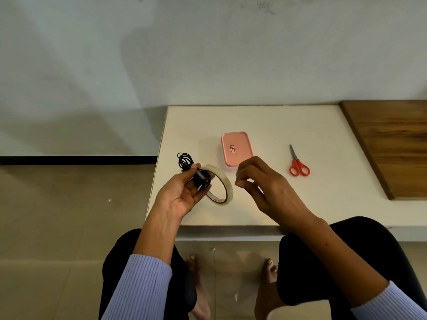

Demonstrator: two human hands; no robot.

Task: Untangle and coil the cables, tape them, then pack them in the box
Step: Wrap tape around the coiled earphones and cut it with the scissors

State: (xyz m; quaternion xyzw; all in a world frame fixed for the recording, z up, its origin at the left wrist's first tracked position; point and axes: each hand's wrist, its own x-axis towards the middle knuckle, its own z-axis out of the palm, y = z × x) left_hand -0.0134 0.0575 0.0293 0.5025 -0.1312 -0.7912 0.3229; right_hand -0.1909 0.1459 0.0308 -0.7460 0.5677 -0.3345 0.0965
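My left hand (182,195) holds a coiled black cable (186,161) together with a roll of clear tape (221,184), above the near left part of the white table (265,118). The cable's plug ends lie across my fingers, and the coil's loops stick out past my thumb. My right hand (258,181) hovers just right of the roll with thumb and forefinger pinched; whether a tape end is between them I cannot tell. A pink box (236,148) with its lid on stands on the table beyond both hands.
Red-handled scissors (298,165) lie on the table right of the box. A dark wooden board (392,144) covers the table's right side. The table's left edge drops to a tiled floor, and my knees and bare feet are below its near edge.
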